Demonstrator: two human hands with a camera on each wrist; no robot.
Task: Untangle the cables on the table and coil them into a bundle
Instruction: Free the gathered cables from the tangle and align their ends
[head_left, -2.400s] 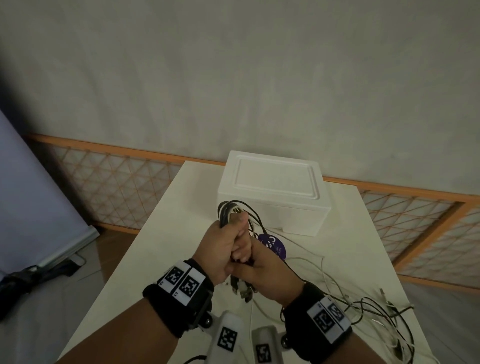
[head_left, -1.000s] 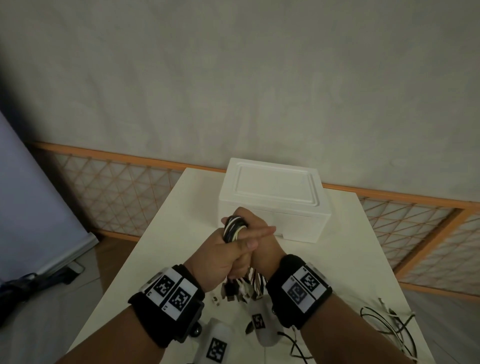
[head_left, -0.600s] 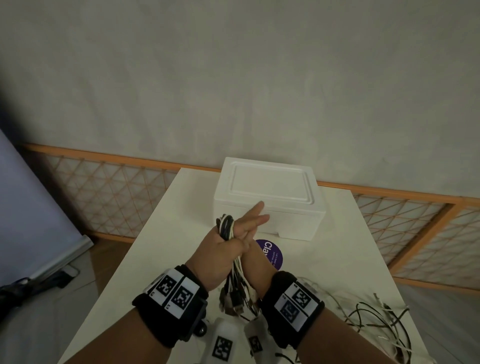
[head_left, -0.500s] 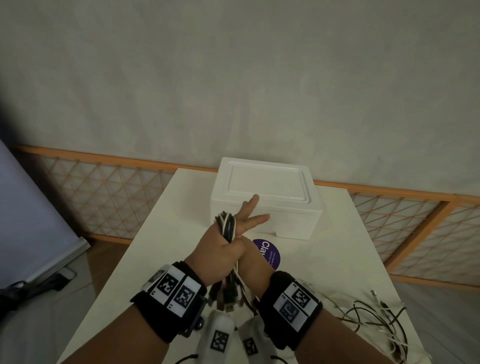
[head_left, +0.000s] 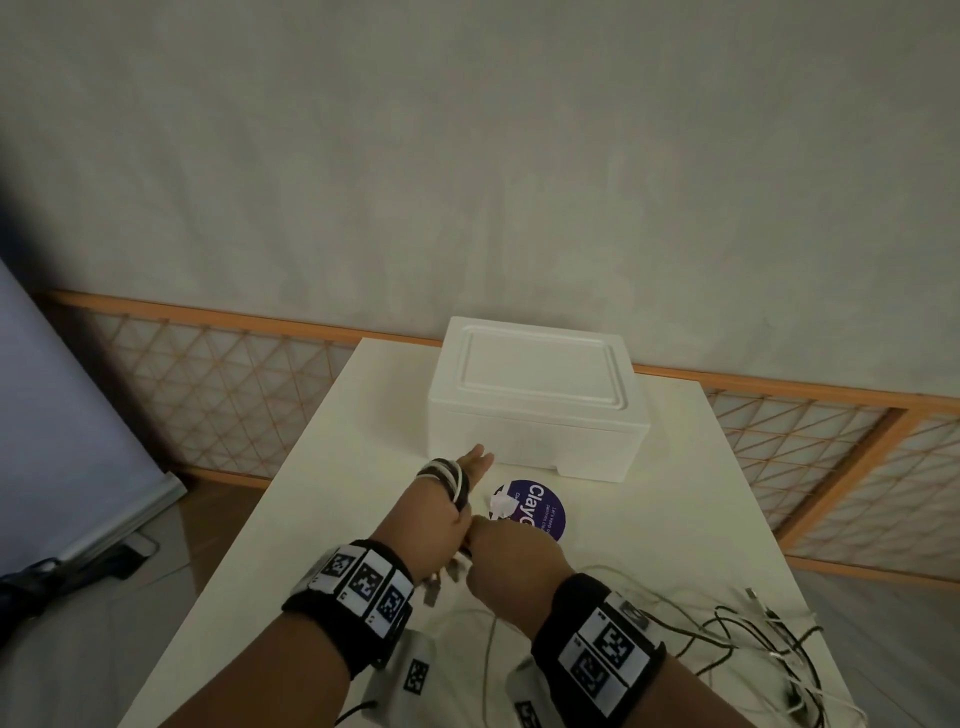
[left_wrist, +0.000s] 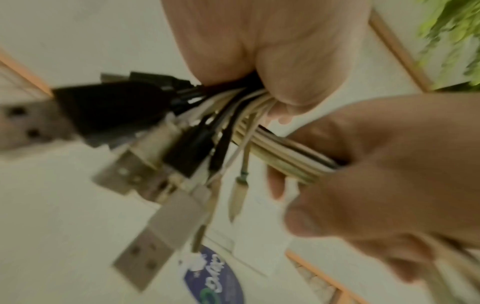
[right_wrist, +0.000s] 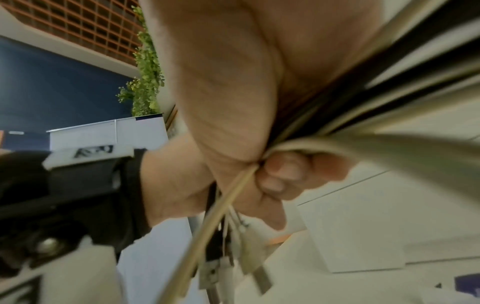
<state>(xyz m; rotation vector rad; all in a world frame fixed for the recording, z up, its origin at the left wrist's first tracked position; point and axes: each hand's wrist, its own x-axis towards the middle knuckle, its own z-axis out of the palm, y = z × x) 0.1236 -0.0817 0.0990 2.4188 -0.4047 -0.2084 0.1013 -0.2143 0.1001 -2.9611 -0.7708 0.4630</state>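
The left hand (head_left: 436, 512) holds a coil of black and white cables (head_left: 448, 475) wound around its fingers, which point toward the white foam box (head_left: 535, 400) at the far end of the tabletop (head_left: 675, 493). The right hand (head_left: 511, 558) presses against it, thumb and fingers curled around the same strands (USB plugs (left_wrist: 145, 207) dangle below, blurred in the left wrist view). A round purple sticker (head_left: 540, 506) lies just beyond the hands. More loose cables (head_left: 769, 644) sprawl on the tabletop at the near right, apart from the coil.
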